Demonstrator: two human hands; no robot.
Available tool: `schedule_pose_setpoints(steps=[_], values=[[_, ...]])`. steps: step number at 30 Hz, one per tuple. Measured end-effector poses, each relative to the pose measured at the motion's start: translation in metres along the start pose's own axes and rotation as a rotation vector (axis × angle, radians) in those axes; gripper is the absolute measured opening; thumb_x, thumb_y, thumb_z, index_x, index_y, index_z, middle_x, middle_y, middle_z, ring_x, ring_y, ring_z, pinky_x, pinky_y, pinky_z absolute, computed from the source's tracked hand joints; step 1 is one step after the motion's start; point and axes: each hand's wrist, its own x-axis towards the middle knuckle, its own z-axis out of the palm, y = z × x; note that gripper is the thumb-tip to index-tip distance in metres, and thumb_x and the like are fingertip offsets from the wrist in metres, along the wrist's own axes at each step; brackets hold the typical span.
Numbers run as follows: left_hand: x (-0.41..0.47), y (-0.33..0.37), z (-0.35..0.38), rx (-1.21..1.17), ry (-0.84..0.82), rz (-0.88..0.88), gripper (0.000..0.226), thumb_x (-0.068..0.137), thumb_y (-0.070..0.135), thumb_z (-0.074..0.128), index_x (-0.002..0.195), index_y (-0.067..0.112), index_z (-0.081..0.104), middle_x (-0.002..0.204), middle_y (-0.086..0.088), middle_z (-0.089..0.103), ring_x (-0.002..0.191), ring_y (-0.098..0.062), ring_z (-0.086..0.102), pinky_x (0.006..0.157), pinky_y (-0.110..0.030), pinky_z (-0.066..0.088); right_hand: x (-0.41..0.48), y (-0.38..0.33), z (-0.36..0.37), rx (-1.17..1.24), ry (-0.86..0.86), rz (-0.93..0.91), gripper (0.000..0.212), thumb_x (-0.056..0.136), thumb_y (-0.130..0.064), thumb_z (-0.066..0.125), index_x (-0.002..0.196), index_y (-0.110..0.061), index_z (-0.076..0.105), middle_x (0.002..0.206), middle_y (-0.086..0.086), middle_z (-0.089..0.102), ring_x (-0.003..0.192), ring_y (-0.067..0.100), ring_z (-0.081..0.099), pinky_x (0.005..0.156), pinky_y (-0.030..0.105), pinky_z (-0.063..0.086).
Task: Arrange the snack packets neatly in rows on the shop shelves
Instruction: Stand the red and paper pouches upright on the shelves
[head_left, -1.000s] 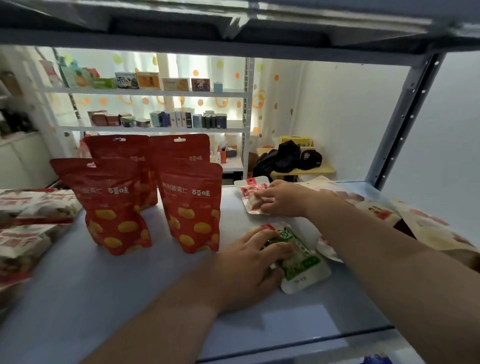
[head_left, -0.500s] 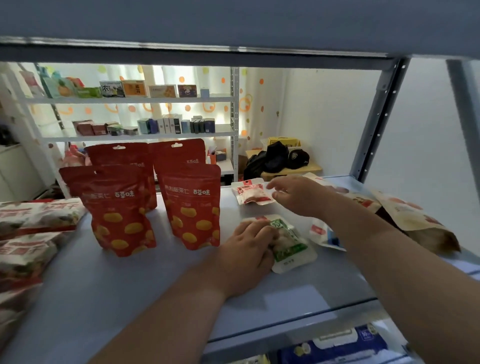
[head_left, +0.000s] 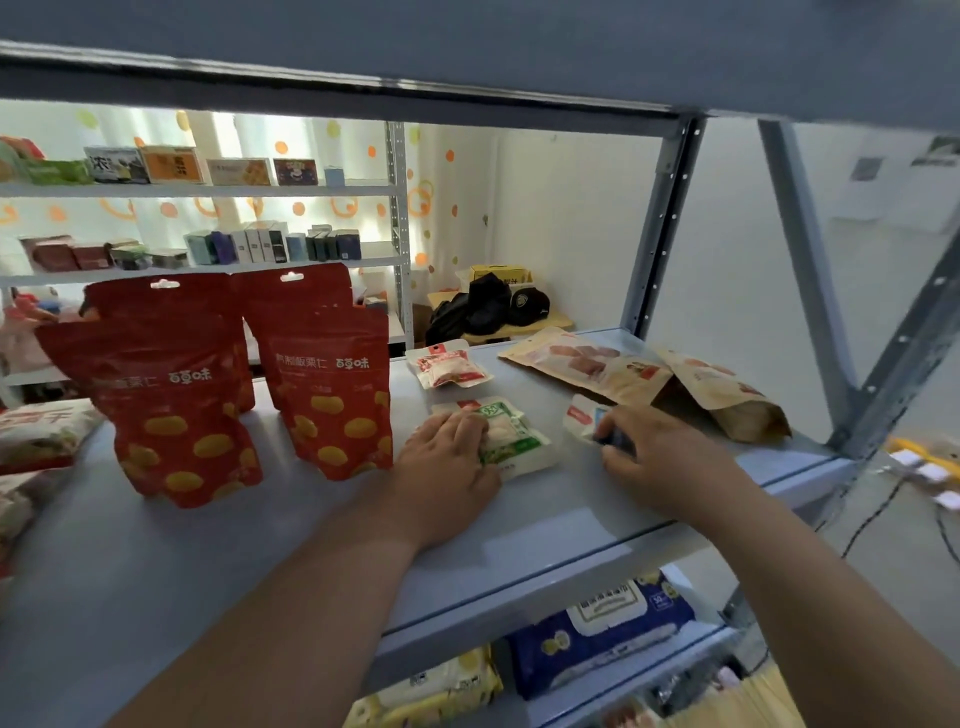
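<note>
Two hands are working apart: I'm pressing my left hand (head_left: 449, 467) flat on the green packet (head_left: 511, 436), while my right hand (head_left: 660, 460) is closing on the blue-white packet (head_left: 584, 415) just beside it, rightward.

The right hand (head_left: 670, 467) covers most of a small white packet (head_left: 581, 415), hiding its print. Packets at the left (head_left: 36, 436) run off the edge, blurred. Wipes packs (head_left: 597, 634) below sit partly behind the shelf (head_left: 519, 540).
</note>
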Motion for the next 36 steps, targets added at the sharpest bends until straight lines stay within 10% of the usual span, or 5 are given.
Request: schedule_pose_setpoints(steps=[10, 27, 36], values=[[0.001, -0.003, 0.005, -0.001, -0.014, -0.015, 0.048, 0.096, 0.041, 0.036, 0.141, 0.024, 0.031, 0.157, -0.002, 0.020, 0.147, -0.022, 0.013, 0.119, -0.041, 0.019, -0.027, -0.014, 0.004, -0.002, -0.060, 0.011, 0.036, 0.083, -0.060, 0.058, 0.115, -0.043, 0.057, 0.126, -0.012, 0.053, 0.108, 0.011, 0.049, 0.089, 0.034, 0.046], [-0.004, 0.002, -0.004, -0.177, 0.073, -0.026, 0.048, 0.100, 0.027, 0.037, 0.148, 0.027, 0.035, 0.153, -0.001, 0.034, 0.143, -0.020, 0.022, 0.115, -0.035, 0.020, -0.055, -0.068, 0.035, 0.106, 0.104, -0.034, 0.058, 0.076, -0.068, 0.045, 0.127, -0.042, 0.054, 0.128, -0.013, 0.049, 0.105, 0.004, 0.047, 0.078, 0.021, 0.040], [0.001, -0.003, 0.004, -0.019, 0.023, -0.018, 0.048, 0.094, 0.050, 0.039, 0.140, 0.038, 0.042, 0.155, -0.004, 0.032, 0.145, -0.027, 0.021, 0.117, -0.045, 0.024, -0.069, -0.073, 0.030, -0.010, 0.018, -0.013, 0.073, 0.083, -0.067, 0.019, 0.149, -0.040, 0.033, 0.156, -0.008, 0.033, 0.139, 0.011, 0.031, 0.107, 0.033, 0.033]])
